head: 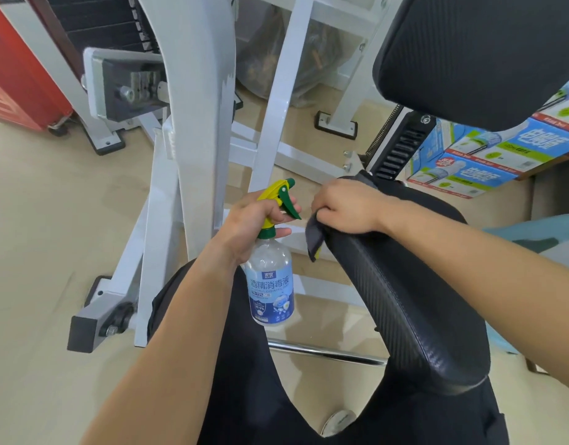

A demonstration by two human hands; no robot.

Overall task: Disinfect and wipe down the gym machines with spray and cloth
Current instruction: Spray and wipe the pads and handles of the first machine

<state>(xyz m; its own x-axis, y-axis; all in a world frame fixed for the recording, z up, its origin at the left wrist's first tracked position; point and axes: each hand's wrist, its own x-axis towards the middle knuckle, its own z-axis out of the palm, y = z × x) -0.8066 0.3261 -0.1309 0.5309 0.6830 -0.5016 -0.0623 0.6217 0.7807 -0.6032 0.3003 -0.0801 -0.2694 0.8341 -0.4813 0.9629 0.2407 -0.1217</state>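
Right hand [344,207] rests on the far end of the black seat pad [405,300], fingers curled tight round a grey cloth [315,240]. A fold of the cloth hangs off the pad's far-left edge, below the knuckles. The pad's long axis runs from that hand back toward the person, down and right in view. Most of its length therefore lies on the wrist side of the fingers, and a stroke drawn toward the body looks the likely next move. Left hand [248,220] is just beside it, to the left, wrapped round the neck of the spray bottle [270,284] with a finger over the green trigger. Bottle upright, clear of the pad, nozzle roughly toward the cloth hand. Right hand is nearer the pad. White machine frame [196,91] stands beyond.
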